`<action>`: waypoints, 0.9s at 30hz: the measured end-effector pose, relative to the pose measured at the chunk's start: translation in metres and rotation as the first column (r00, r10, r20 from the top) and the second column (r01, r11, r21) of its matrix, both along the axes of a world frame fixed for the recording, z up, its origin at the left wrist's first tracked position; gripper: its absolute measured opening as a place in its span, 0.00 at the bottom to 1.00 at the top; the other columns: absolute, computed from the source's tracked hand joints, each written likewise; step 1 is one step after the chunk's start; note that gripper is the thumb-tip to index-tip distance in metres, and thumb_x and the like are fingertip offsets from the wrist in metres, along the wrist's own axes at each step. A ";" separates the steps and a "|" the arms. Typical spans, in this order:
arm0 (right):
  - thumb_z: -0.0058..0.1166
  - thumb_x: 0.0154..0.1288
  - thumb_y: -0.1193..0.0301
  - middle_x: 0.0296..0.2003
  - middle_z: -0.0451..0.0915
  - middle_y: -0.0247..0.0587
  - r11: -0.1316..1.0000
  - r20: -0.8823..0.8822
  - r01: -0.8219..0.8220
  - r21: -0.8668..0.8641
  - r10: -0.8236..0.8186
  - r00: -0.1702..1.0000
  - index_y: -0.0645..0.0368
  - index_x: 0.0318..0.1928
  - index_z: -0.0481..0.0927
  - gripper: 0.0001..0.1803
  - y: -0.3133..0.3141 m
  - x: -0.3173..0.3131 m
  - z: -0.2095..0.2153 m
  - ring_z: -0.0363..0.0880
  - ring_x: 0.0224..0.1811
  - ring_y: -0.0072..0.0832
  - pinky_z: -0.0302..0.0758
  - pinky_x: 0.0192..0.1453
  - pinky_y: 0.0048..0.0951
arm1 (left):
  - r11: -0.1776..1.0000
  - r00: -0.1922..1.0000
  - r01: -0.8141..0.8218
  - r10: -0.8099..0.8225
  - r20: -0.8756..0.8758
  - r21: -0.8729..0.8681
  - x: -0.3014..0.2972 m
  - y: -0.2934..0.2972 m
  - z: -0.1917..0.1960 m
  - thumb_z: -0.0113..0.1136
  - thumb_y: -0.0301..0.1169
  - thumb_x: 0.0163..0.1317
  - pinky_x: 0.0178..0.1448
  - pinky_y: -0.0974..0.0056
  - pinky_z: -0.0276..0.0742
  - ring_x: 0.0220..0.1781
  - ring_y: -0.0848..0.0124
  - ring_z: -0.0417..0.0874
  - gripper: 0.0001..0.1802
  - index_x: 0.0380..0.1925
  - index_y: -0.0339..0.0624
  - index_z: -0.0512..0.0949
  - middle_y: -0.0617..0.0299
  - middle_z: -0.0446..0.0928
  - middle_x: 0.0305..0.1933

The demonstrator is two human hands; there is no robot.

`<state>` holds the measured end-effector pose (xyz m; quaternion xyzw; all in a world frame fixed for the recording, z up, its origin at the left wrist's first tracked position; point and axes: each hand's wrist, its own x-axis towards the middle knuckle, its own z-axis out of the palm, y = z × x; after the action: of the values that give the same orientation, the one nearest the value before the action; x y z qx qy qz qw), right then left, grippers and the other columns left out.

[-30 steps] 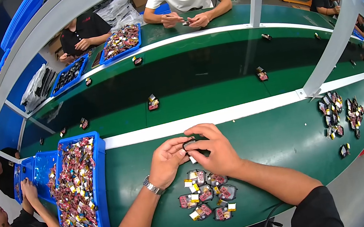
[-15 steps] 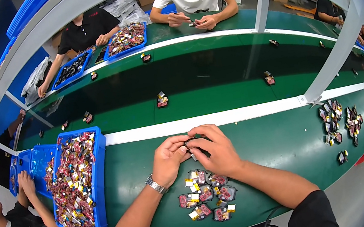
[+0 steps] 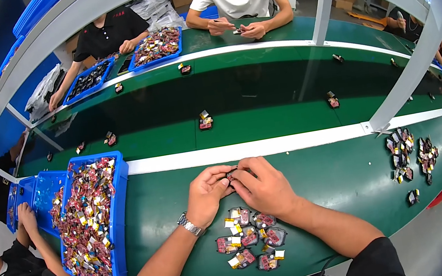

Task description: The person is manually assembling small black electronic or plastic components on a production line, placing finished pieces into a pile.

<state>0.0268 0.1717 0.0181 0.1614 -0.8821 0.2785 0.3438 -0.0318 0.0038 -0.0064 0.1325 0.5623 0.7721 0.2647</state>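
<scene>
A long green table [image 3: 321,179] filled the middle of the frame, a white stripe [image 3: 246,149] running across it. At lower left sat a blue tray [image 3: 118,208] heaped with small red and yellow parts. Just below centre, the left hand [image 3: 207,194] and right hand [image 3: 264,186] met, fingertips of both pinching one small dark part [image 3: 232,174] between them. Directly beneath the hands lay a cluster of finished pieces [image 3: 249,238] on the table.
</scene>
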 end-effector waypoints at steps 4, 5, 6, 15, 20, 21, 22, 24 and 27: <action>0.66 0.54 0.76 0.37 0.76 0.37 0.998 0.009 0.018 0.053 -0.019 1.000 0.59 0.35 0.81 0.08 0.000 0.002 -0.001 0.78 0.37 0.32 0.80 0.35 0.30 | 1.000 1.000 -0.001 0.001 -0.022 -0.025 0.001 0.001 -0.001 0.49 0.17 0.70 0.57 0.69 0.82 0.54 0.73 0.81 0.14 0.54 0.32 0.73 0.55 0.78 0.56; 0.66 0.54 0.75 0.37 0.76 0.37 0.997 -0.002 0.034 0.068 -0.034 0.999 0.59 0.35 0.81 0.08 0.000 0.003 -0.002 0.78 0.37 0.32 0.80 0.36 0.30 | 1.000 1.000 0.001 -0.002 -0.024 -0.026 0.002 0.002 0.000 0.49 0.17 0.70 0.57 0.69 0.82 0.54 0.73 0.81 0.14 0.54 0.32 0.73 0.55 0.78 0.56; 0.66 0.55 0.75 0.38 0.76 0.37 0.995 -0.009 0.046 0.084 -0.045 0.999 0.60 0.35 0.81 0.08 -0.001 0.002 -0.003 0.78 0.37 0.32 0.80 0.36 0.30 | 1.000 1.000 -0.002 0.001 -0.022 -0.028 0.002 0.002 0.000 0.49 0.17 0.70 0.57 0.69 0.82 0.53 0.74 0.81 0.14 0.54 0.32 0.73 0.56 0.78 0.56; 0.66 0.53 0.75 0.38 0.76 0.41 0.989 -0.038 0.059 0.132 -0.055 0.998 0.62 0.37 0.80 0.11 -0.003 0.001 -0.002 0.79 0.37 0.35 0.81 0.37 0.31 | 1.000 1.000 -0.016 0.015 -0.021 -0.021 0.001 0.002 -0.003 0.50 0.17 0.69 0.56 0.70 0.81 0.53 0.75 0.80 0.15 0.55 0.33 0.73 0.57 0.78 0.53; 0.63 0.53 0.74 0.37 0.75 0.40 0.975 -0.039 0.086 0.203 -0.079 0.996 0.63 0.37 0.79 0.11 -0.004 0.003 0.001 0.77 0.37 0.33 0.80 0.38 0.30 | 1.000 1.000 0.008 -0.008 -0.014 -0.004 -0.001 0.000 -0.002 0.51 0.17 0.69 0.56 0.69 0.82 0.53 0.74 0.81 0.15 0.55 0.33 0.73 0.58 0.77 0.52; 0.60 0.52 0.74 0.37 0.74 0.40 0.973 -0.059 0.088 0.215 -0.077 0.995 0.64 0.36 0.78 0.10 -0.004 0.002 0.001 0.75 0.37 0.32 0.80 0.38 0.28 | 1.000 1.000 0.011 -0.011 -0.007 0.000 -0.001 0.000 -0.001 0.51 0.17 0.69 0.56 0.69 0.82 0.53 0.74 0.81 0.15 0.55 0.33 0.73 0.58 0.76 0.53; 0.60 0.52 0.74 0.37 0.74 0.40 0.972 -0.058 0.088 0.216 -0.077 0.995 0.64 0.36 0.78 0.10 -0.003 0.002 0.000 0.75 0.37 0.32 0.80 0.38 0.28 | 1.000 1.000 0.013 -0.013 0.001 0.004 0.000 0.001 0.001 0.51 0.17 0.69 0.56 0.69 0.82 0.53 0.74 0.80 0.15 0.55 0.33 0.73 0.58 0.76 0.53; 0.65 0.55 0.75 0.39 0.76 0.41 0.979 -0.020 0.095 0.180 -0.093 0.996 0.62 0.38 0.80 0.10 -0.003 0.003 -0.002 0.78 0.38 0.36 0.81 0.38 0.32 | 1.000 1.000 0.004 -0.004 0.016 -0.009 0.002 0.004 0.009 0.50 0.17 0.69 0.57 0.67 0.82 0.53 0.73 0.80 0.15 0.54 0.33 0.73 0.58 0.76 0.53; 0.65 0.56 0.75 0.39 0.76 0.41 0.980 -0.005 0.087 0.178 -0.087 0.996 0.62 0.39 0.80 0.10 -0.001 0.003 -0.003 0.79 0.39 0.36 0.81 0.38 0.32 | 0.999 0.999 0.023 -0.022 0.045 -0.025 0.001 0.003 0.011 0.50 0.17 0.69 0.59 0.64 0.82 0.54 0.71 0.80 0.15 0.54 0.33 0.72 0.58 0.76 0.53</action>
<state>0.0299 0.1707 0.0154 0.1524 -0.9102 0.1833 0.3388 -0.0312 0.0071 0.0046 0.1184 0.5647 0.7645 0.2876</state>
